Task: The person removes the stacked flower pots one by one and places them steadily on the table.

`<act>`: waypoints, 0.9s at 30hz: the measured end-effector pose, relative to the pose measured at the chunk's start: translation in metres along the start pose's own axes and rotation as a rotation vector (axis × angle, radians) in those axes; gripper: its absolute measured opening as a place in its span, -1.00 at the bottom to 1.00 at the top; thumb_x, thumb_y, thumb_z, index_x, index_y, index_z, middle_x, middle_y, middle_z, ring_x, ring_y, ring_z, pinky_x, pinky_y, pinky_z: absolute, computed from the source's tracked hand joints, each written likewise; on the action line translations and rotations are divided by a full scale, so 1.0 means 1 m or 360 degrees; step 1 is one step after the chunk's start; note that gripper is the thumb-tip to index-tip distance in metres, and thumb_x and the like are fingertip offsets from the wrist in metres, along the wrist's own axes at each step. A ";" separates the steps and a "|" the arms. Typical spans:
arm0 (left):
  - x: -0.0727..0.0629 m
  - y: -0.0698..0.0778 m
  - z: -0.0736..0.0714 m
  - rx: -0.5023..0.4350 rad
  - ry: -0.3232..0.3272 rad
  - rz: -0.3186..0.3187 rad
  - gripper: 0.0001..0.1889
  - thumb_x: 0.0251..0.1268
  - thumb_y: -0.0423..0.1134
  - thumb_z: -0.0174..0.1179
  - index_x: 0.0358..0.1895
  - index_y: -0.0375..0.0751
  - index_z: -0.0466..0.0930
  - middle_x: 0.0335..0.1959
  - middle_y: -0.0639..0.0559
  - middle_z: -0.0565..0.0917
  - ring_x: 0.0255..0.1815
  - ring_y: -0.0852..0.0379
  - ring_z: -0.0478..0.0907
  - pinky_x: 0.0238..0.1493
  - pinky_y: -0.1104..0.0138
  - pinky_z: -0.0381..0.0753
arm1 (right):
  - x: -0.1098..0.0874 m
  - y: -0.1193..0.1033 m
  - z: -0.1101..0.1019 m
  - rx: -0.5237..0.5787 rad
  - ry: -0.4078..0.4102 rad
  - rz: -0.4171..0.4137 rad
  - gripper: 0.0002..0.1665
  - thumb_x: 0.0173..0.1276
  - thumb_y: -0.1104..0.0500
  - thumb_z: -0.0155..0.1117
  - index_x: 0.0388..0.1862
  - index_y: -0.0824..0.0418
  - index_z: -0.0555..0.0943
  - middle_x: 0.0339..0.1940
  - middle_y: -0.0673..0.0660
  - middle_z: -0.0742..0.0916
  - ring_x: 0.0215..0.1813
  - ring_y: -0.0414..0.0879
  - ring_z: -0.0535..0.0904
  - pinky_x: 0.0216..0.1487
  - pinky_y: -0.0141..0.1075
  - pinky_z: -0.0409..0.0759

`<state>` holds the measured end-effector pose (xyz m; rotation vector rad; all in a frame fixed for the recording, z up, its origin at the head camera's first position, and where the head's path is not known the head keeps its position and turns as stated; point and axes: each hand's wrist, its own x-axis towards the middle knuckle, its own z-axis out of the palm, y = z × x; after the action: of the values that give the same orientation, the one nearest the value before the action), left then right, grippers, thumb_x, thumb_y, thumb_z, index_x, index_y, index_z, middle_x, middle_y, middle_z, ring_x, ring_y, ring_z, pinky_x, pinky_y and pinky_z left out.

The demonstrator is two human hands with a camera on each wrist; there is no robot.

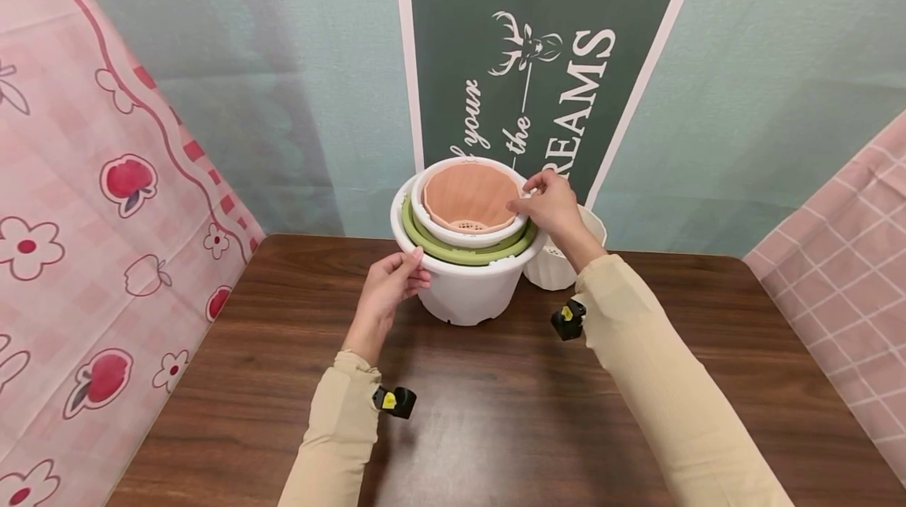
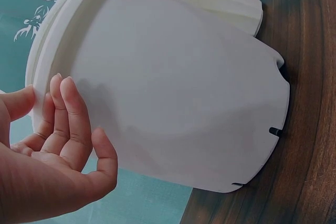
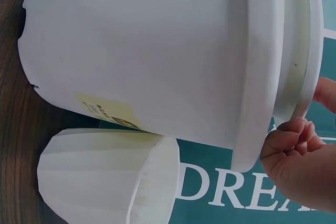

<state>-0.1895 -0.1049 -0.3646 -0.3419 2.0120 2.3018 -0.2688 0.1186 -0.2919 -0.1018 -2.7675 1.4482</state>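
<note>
Several round flower pots stand nested: a large white pot [image 1: 463, 295] outside, then a green pot [image 1: 467, 257], a smaller white pot [image 1: 463, 239] and a peach-coloured pot [image 1: 470, 192] with a perforated bottom innermost. My left hand [image 1: 391, 287] pinches the large white pot's rim at its front left, thumb on the rim and fingers beneath it. On the right side, my right hand [image 1: 555, 208] pinches the smaller white pot's rim, its thumb close to the peach pot's edge. In the right wrist view, that rim stands above the large pot's thick rim [image 3: 257, 72].
A white faceted pot [image 1: 552, 271] stands behind and right of the stack, partly hidden by my right arm. Everything rests on a dark wooden table [image 1: 467, 413]. A teal curtain [image 1: 318, 98] with printed lettering hangs behind; pink patterned cloths [image 1: 64, 216] flank both sides.
</note>
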 end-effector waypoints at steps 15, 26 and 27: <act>-0.001 0.001 -0.002 0.0011 -0.0012 0.0003 -0.75 0.29 -0.13 0.12 -0.44 -0.24 0.50 -0.62 0.04 0.58 -0.56 0.20 0.56 -0.41 0.38 0.48 | -0.001 0.001 0.001 -0.0037 -0.0012 -0.0026 -0.64 0.10 0.28 0.22 -0.11 0.37 0.42 -0.44 0.12 0.41 -0.42 -0.10 0.34 -0.49 -0.39 0.35; 0.000 0.001 -0.002 0.0007 -0.0016 0.0006 -0.74 0.29 -0.13 0.12 -0.43 -0.27 0.50 -0.62 0.04 0.57 -0.57 0.20 0.56 -0.42 0.40 0.47 | 0.000 0.001 0.001 -0.0082 -0.0015 -0.0020 -0.65 0.13 0.25 0.22 -0.13 0.36 0.40 -0.43 0.13 0.40 -0.41 -0.09 0.33 -0.49 -0.38 0.34; 0.000 0.001 -0.002 0.0009 -0.0017 0.0003 -0.74 0.29 -0.13 0.12 -0.43 -0.27 0.50 -0.62 0.04 0.57 -0.57 0.20 0.56 -0.42 0.39 0.47 | 0.000 0.001 0.001 -0.0087 -0.0014 -0.0018 -0.65 0.13 0.25 0.22 -0.13 0.36 0.40 -0.43 0.13 0.40 -0.41 -0.09 0.33 -0.49 -0.38 0.34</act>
<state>-0.1894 -0.1069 -0.3642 -0.3268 2.0146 2.2934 -0.2689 0.1184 -0.2929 -0.0808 -2.8106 1.3744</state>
